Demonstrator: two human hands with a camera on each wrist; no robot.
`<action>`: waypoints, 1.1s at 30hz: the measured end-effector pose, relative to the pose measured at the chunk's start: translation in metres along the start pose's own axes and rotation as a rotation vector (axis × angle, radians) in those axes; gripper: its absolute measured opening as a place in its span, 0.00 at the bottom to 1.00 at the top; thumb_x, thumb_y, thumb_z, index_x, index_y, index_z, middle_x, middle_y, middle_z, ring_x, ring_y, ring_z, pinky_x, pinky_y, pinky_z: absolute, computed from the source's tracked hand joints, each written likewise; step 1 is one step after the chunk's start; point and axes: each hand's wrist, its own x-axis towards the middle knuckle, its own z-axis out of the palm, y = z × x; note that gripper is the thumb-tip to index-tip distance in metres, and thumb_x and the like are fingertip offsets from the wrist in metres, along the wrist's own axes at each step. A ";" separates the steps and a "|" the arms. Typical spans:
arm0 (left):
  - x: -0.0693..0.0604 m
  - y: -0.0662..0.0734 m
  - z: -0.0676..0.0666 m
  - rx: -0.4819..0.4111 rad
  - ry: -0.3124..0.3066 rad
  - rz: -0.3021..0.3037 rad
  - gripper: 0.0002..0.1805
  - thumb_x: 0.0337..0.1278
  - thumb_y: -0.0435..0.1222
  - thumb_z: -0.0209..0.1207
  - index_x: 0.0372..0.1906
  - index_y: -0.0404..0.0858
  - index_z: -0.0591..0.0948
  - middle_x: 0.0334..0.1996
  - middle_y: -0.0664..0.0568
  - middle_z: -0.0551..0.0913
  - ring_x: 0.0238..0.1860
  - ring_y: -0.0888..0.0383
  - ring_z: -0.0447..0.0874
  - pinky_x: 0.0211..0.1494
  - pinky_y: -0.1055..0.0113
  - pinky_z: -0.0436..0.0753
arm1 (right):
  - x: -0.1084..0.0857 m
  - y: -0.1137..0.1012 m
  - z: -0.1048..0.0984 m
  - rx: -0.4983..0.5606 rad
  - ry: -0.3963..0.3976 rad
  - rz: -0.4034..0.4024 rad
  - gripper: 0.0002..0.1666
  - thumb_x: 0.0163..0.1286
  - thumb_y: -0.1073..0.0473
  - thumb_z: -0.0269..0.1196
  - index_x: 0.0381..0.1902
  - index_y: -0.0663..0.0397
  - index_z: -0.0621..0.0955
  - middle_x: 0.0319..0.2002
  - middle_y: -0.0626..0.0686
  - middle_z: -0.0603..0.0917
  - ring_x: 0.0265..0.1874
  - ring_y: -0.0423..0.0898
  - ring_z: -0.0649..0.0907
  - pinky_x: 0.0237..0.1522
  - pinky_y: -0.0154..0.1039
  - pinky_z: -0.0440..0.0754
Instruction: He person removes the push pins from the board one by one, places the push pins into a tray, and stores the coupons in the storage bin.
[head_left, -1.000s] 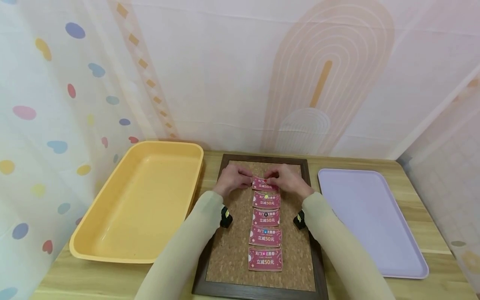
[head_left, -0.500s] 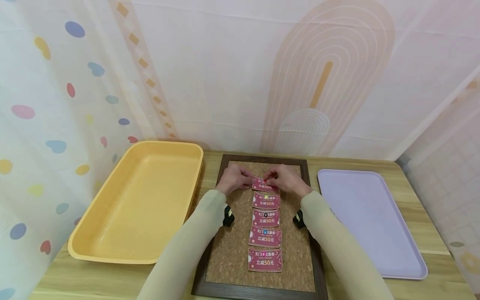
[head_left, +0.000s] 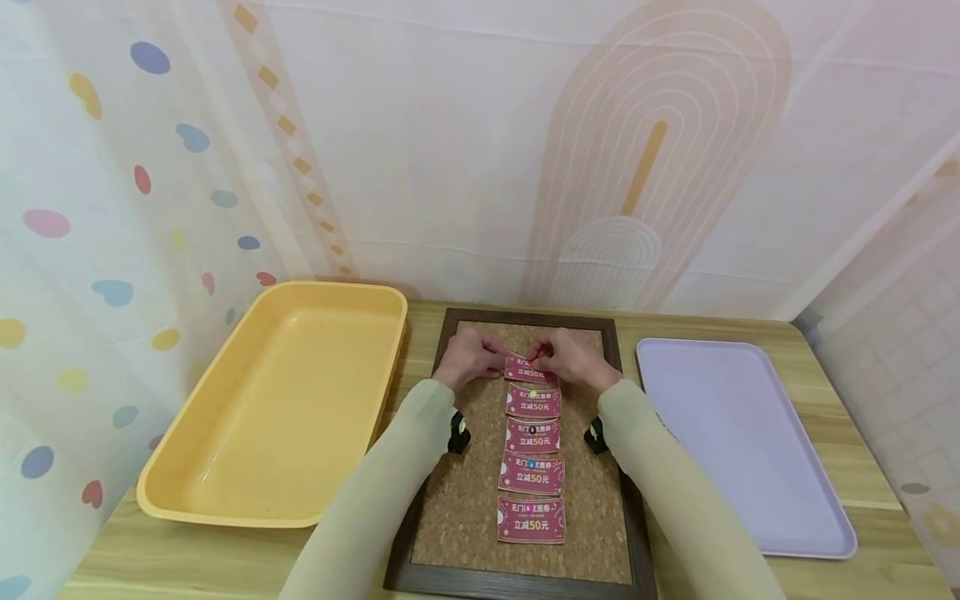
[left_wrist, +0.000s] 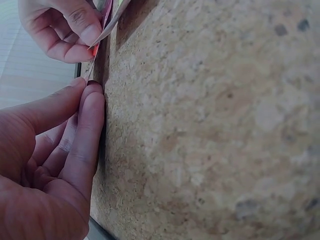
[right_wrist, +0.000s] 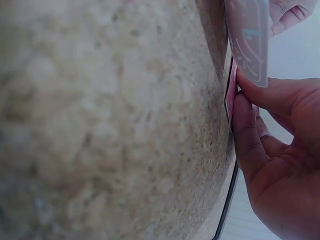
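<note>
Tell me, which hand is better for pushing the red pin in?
Probably the right hand: it pinches the red pin, while the left hand holds the left edge of the top coupon.

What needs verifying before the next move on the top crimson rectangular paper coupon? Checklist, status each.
1. Left hand pinching the top coupon by its left edge: ok.
2. Right hand gripping the small red pin: ok, fingertips on it at the coupon.
3. Red pin seated in the brown cork board: cannot tell, fingers hide its tip.
4. Pin showing on each of the four lower crimson paper coupons: ok, small yellow pin, black pin, blue pin, magenta pin.
5. Lower coupons flat: not ok, one edge curls off the cork in the right wrist view.
</note>
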 end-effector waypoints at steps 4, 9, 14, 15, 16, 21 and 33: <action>0.000 0.000 0.000 0.002 -0.001 0.000 0.06 0.62 0.26 0.67 0.42 0.28 0.89 0.36 0.41 0.90 0.27 0.60 0.87 0.36 0.68 0.88 | 0.001 0.000 0.001 -0.002 -0.006 0.008 0.03 0.72 0.63 0.67 0.41 0.56 0.87 0.34 0.50 0.86 0.31 0.43 0.80 0.36 0.37 0.77; 0.000 0.000 -0.001 0.008 -0.002 -0.003 0.06 0.62 0.26 0.67 0.42 0.28 0.89 0.36 0.41 0.90 0.27 0.60 0.87 0.36 0.68 0.88 | 0.002 0.000 0.000 0.012 -0.012 0.002 0.02 0.72 0.64 0.66 0.39 0.57 0.86 0.33 0.50 0.85 0.30 0.43 0.79 0.33 0.36 0.76; 0.001 -0.001 -0.002 0.012 -0.002 -0.005 0.05 0.63 0.26 0.67 0.41 0.29 0.90 0.36 0.41 0.90 0.27 0.61 0.86 0.36 0.68 0.88 | 0.002 0.000 0.000 0.018 -0.015 -0.007 0.02 0.72 0.66 0.66 0.38 0.57 0.85 0.31 0.50 0.84 0.28 0.42 0.78 0.32 0.36 0.75; 0.001 -0.001 -0.002 0.010 -0.002 -0.004 0.05 0.63 0.27 0.67 0.41 0.29 0.90 0.36 0.42 0.90 0.27 0.60 0.87 0.36 0.68 0.88 | 0.002 0.000 0.000 0.020 -0.017 -0.007 0.02 0.72 0.66 0.66 0.37 0.56 0.85 0.31 0.50 0.84 0.28 0.42 0.78 0.32 0.36 0.75; 0.001 -0.001 -0.002 0.007 -0.003 -0.004 0.05 0.63 0.26 0.67 0.41 0.29 0.90 0.36 0.42 0.90 0.27 0.60 0.87 0.36 0.68 0.88 | 0.002 0.001 0.001 0.023 -0.019 -0.007 0.02 0.72 0.66 0.66 0.37 0.56 0.85 0.31 0.49 0.84 0.28 0.42 0.78 0.32 0.36 0.75; 0.000 0.000 -0.001 -0.007 -0.005 -0.007 0.05 0.63 0.26 0.67 0.41 0.28 0.89 0.35 0.41 0.90 0.27 0.60 0.87 0.36 0.67 0.88 | 0.002 0.002 0.001 0.039 -0.027 -0.014 0.04 0.71 0.68 0.65 0.36 0.56 0.85 0.30 0.49 0.83 0.27 0.41 0.77 0.32 0.35 0.75; 0.001 -0.004 -0.001 0.009 -0.002 -0.046 0.05 0.63 0.27 0.67 0.41 0.30 0.90 0.34 0.43 0.90 0.27 0.59 0.87 0.35 0.68 0.88 | -0.001 0.001 -0.001 0.083 -0.084 -0.003 0.05 0.74 0.66 0.63 0.36 0.57 0.84 0.33 0.50 0.81 0.31 0.44 0.77 0.36 0.37 0.75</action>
